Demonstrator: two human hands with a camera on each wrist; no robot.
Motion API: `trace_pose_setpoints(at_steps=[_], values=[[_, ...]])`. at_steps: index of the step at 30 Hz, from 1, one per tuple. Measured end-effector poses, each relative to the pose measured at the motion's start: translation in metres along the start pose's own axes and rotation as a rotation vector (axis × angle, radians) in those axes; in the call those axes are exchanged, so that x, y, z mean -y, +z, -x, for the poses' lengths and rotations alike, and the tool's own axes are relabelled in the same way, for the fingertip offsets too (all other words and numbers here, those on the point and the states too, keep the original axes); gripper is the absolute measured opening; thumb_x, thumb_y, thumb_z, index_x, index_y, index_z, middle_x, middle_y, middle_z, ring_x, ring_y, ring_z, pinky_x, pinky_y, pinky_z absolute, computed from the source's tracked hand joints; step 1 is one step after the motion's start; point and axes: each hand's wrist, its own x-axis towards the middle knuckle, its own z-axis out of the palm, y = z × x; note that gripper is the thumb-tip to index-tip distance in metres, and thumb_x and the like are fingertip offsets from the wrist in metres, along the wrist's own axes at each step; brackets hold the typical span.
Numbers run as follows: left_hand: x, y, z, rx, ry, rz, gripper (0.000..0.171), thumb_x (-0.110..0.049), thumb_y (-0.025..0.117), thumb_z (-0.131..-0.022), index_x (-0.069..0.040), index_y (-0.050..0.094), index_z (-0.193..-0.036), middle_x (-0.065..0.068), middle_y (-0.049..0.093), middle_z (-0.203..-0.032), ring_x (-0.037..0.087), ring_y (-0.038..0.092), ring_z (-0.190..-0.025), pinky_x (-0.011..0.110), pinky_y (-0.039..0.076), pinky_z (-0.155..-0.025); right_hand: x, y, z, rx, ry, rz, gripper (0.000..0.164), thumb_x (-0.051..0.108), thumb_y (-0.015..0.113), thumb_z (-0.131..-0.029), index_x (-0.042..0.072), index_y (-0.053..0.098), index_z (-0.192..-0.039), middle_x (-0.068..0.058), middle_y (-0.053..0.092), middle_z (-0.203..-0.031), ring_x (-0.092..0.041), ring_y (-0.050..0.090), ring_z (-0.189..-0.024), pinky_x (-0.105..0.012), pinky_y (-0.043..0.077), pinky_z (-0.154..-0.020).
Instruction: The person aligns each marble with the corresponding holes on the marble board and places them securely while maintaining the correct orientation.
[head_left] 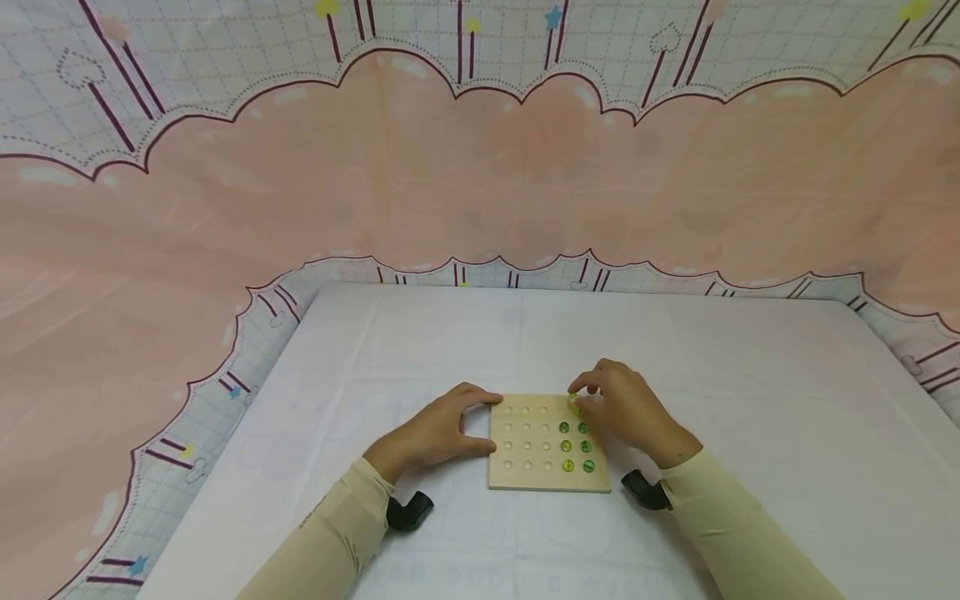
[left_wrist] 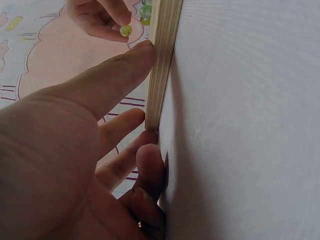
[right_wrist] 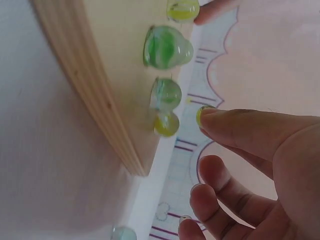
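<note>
A square wooden board [head_left: 517, 477] with rows of round hollows lies on the white table. Green marbles [head_left: 585, 447] and yellow ones [head_left: 566, 447] sit in hollows of its two right-hand columns. My right hand [head_left: 628, 412] is over the board's far right corner, pinching a yellow marble [right_wrist: 201, 116] between thumb and finger; in the right wrist view it is held just off the board's face. At the board's left side, my left hand [head_left: 435, 427] is spread, thumb [left_wrist: 135, 60] against the edge and a fingertip at the far left corner. Its other fingers are bent lower down.
A pale green marble [right_wrist: 124, 234] shows at the bottom of the right wrist view, off the board. A black wrist mount [head_left: 410, 511] is on the left sleeve, another black mount [head_left: 645, 490] on the right. A patterned pink cloth [head_left: 480, 183] hangs behind the white table [head_left: 420, 333].
</note>
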Motion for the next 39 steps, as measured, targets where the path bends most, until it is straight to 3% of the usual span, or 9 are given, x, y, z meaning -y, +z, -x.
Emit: trace_pose_setpoints(at_steps=[12,39], values=[[0.000,0.002,-0.002,-0.003,0.006,-0.003,0.067,-0.037,0.081,-0.084,-0.027,0.053,-0.144,-0.005,0.048,-0.141,0.011,0.051,-0.080,0.030,0.044,-0.076,0.006,0.007,-0.001,0.025,-0.026,-0.028,0.013,0.012,0.074,-0.089,0.014,0.079,-0.101,-0.002,0.061,-0.089,-0.019,0.052,-0.080,-0.029,0.043,-0.068],[0.000,0.000,0.000,0.002,-0.009,-0.006,0.067,-0.036,0.081,-0.085,-0.027,0.052,-0.145,-0.004,0.047,-0.144,0.012,0.051,-0.081,0.030,0.044,-0.077,0.005,0.015,-0.003,0.047,-0.075,0.014,0.012,0.010,0.076,-0.087,0.012,0.080,-0.099,-0.001,0.060,-0.084,-0.015,0.051,-0.076,-0.030,0.042,-0.068]])
